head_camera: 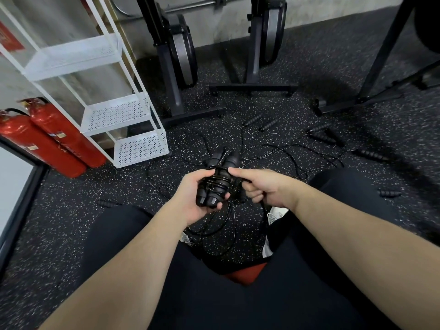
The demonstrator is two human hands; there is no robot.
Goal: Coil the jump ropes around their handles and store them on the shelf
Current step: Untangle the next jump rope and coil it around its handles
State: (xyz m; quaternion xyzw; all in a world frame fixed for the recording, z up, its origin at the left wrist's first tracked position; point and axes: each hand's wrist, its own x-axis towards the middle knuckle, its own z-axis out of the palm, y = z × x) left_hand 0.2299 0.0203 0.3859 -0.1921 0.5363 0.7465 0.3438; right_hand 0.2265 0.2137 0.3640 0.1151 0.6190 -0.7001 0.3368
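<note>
Your left hand (197,194) grips the two black handles (215,184) side by side above the floor, glossy rope (217,181) wound round them; your right hand (259,186) pinches the loose rope.

No text, brand or number can be read anywhere in this view. The two red fire extinguishers (51,139) by the wall each carry small paper labels, but their print is too small and blurred to make out. A red sign (8,39) on the wall at the far left edge bears faint markings that are likewise illegible.
</note>
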